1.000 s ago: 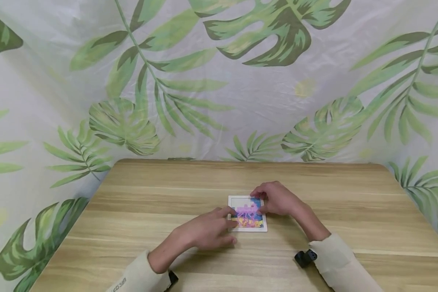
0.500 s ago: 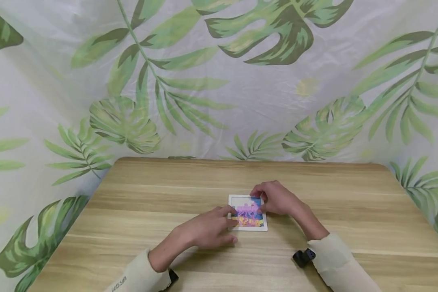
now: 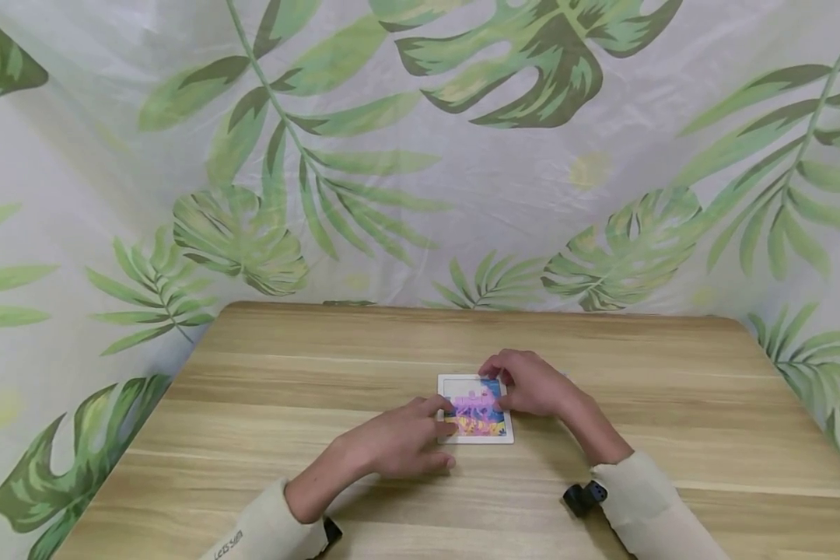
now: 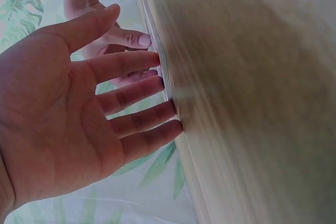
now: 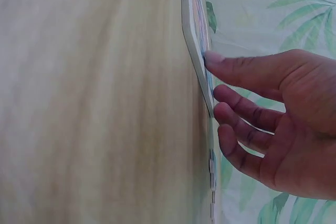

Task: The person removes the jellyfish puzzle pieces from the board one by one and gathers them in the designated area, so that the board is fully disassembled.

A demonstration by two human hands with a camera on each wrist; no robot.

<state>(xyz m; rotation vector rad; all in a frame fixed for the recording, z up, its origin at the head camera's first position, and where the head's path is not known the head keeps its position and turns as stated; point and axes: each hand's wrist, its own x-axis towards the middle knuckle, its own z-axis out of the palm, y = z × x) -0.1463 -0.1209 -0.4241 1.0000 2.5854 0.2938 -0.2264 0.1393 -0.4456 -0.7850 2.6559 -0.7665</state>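
On the table (image 3: 287, 381), the left hand (image 3: 402, 439) touched the picture board (image 3: 474, 409), fingers straight; whether the half-curled right hand (image 3: 532, 383) gripped it was unclear.

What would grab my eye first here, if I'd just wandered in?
Probably the large green leaves on the pale backdrop, which fills the view behind the wooden table. Next comes the small, bright pink, blue and yellow picture with a white border, lying near the table's middle. Two bare hands meet at it: the left hand on its left side, the right hand at its far right corner.
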